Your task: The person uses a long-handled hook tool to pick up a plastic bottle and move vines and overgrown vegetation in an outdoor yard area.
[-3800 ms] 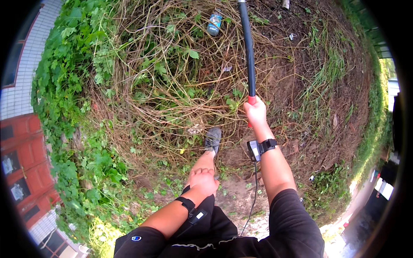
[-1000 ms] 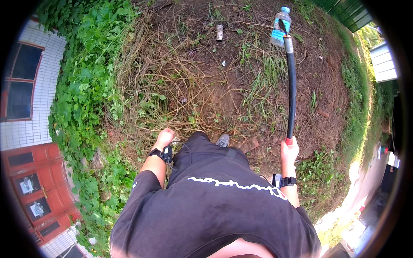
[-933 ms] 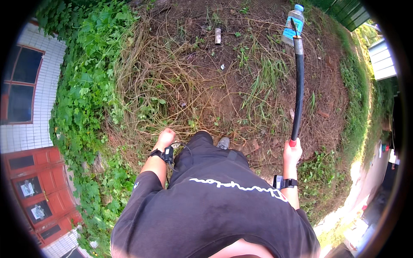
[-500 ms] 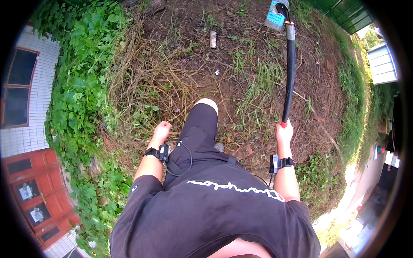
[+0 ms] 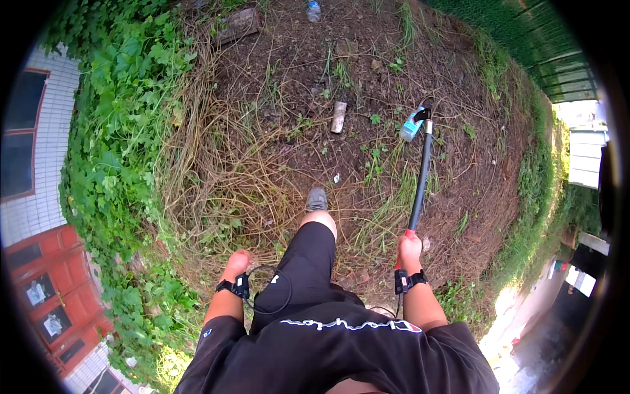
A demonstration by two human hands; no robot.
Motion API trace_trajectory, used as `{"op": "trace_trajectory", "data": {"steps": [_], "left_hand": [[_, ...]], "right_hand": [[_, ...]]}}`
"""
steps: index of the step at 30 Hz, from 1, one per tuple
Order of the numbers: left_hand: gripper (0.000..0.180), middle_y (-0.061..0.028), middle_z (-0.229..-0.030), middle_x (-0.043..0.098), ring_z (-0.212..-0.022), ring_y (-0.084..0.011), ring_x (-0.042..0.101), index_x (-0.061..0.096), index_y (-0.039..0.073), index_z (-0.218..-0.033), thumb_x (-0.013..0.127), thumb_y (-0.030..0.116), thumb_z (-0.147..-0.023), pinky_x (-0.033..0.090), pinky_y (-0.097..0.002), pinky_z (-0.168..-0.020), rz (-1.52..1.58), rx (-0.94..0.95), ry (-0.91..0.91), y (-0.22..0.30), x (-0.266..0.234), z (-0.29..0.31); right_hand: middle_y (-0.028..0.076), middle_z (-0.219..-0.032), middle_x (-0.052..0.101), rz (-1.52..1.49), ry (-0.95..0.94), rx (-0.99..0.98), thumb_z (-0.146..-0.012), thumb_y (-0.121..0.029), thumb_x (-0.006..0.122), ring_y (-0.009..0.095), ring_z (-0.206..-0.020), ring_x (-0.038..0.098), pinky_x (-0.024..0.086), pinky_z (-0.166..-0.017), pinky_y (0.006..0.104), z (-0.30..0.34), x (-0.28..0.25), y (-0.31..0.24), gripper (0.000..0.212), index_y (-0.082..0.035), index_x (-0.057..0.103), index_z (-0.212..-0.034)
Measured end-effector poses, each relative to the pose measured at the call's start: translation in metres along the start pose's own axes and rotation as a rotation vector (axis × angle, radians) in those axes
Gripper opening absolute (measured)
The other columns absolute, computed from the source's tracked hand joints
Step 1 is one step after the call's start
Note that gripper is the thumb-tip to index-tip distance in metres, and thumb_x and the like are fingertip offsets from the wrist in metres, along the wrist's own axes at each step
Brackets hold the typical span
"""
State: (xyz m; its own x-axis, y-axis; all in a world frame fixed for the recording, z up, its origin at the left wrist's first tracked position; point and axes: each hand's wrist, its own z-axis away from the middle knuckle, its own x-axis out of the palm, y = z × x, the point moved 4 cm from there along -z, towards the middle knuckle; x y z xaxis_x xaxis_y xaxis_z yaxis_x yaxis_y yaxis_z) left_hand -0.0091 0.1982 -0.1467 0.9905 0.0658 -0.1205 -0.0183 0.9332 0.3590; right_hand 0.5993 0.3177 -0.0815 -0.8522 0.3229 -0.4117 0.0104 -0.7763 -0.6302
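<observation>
My right hand (image 5: 409, 250) grips the red-ended handle of a long black litter picker (image 5: 420, 177) that points away from me over the ground. The picker's jaws at the far end hold a crushed plastic bottle (image 5: 411, 124) with a blue label. My left hand (image 5: 235, 263) hangs by my hip in a loose fist, holding nothing, with a black strap on the wrist. My leg in black shorts steps forward, its grey shoe (image 5: 316, 198) on dry grass.
A brown flattened can or tube (image 5: 338, 117) lies on bare soil ahead. Another plastic bottle (image 5: 314, 10) lies at the far edge. Dense green vines (image 5: 111, 144) and a brick building stand on the left. A green mesh fence (image 5: 538, 46) runs along the right.
I have stepped forward with one leg. The picker with the bottle has swung lower and nearer, its tip now closer to the ground. My left hand has stayed by my hip.
</observation>
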Motion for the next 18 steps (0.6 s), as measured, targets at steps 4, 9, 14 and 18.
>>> {"op": "trace_trajectory", "data": {"steps": [4,9,14,18], "left_hand": [[0.006,-0.0058,-0.075,0.061,-0.064,-0.0162,0.056,0.059,0.0,-0.089,0.055,0.004,-0.085,0.046,-0.0301,-0.06,0.064,0.098,-0.126,0.14,0.023,0.033],[0.011,-0.0013,-0.075,0.061,-0.066,-0.0114,0.056,0.061,0.003,-0.092,0.054,0.011,-0.089,0.045,-0.0263,-0.061,-0.092,0.238,-0.04,0.349,0.06,0.07],[0.012,-0.003,-0.081,0.063,-0.072,-0.0123,0.057,0.061,0.002,-0.095,0.053,0.01,-0.091,0.047,-0.0261,-0.068,-0.238,0.324,-0.093,0.471,0.088,0.063],[0.012,-0.0034,-0.079,0.062,-0.07,-0.0126,0.057,0.061,0.001,-0.095,0.054,0.01,-0.09,0.047,-0.0274,-0.066,-0.329,0.318,-0.086,0.51,0.105,0.024]], "right_hand": [[0.0,-0.055,0.049,0.047,-0.11,0.142,-0.079,-0.009,0.061,0.014,-0.037,0.044,0.037,-0.036,0.0296,0.013,0.03,-0.123,0.009,-0.008,0.053,-0.08],[-0.001,-0.055,0.047,0.111,-0.214,0.133,-0.085,-0.014,0.063,0.012,-0.04,0.043,0.036,-0.038,0.0274,0.012,0.065,-0.296,0.014,-0.009,0.052,-0.08],[-0.002,-0.055,0.047,0.135,-0.31,-0.037,-0.083,-0.014,0.067,0.011,-0.04,0.043,0.037,-0.037,0.0265,-0.04,0.103,-0.456,0.018,-0.01,0.051,-0.076],[-0.002,-0.055,0.048,0.196,-0.359,-0.122,-0.082,-0.014,0.066,0.011,-0.039,0.044,0.036,-0.037,0.0279,-0.101,0.138,-0.548,0.015,-0.008,0.053,-0.079]]}}
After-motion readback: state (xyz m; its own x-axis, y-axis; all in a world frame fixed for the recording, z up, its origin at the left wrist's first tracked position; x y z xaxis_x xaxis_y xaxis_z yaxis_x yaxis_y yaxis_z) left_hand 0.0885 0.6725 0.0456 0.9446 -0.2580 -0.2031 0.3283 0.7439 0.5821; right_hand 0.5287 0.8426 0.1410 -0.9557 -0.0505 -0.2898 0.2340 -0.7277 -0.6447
